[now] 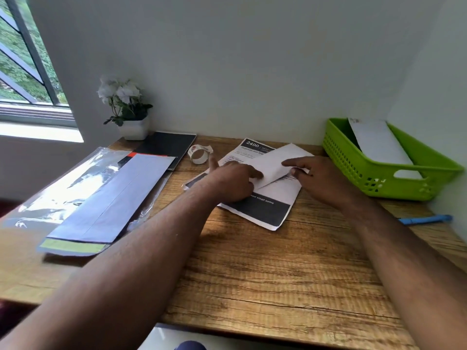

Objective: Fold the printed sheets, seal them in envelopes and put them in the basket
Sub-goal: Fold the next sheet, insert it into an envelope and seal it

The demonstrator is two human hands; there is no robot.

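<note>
A printed sheet (260, 210) with a black band lies on the wooden desk (265, 274), on top of other printed sheets. Its far part is folded over, white back up (278, 160). My left hand (231, 181) presses an index finger on the fold's left end. My right hand (316, 176) pinches the folded flap's right edge, index finger stretched across it. A green basket (353, 157) at the right holds a white envelope (379, 145). A stack of envelopes (111, 198) lies at the left.
A roll of stickers (198, 154) stands beyond my left hand. A black notebook (164, 147) and a potted white flower (129, 109) sit at the back left. Clear plastic wrap (58, 188) lies under the envelopes. A blue pen (427, 219) rests near the right wall.
</note>
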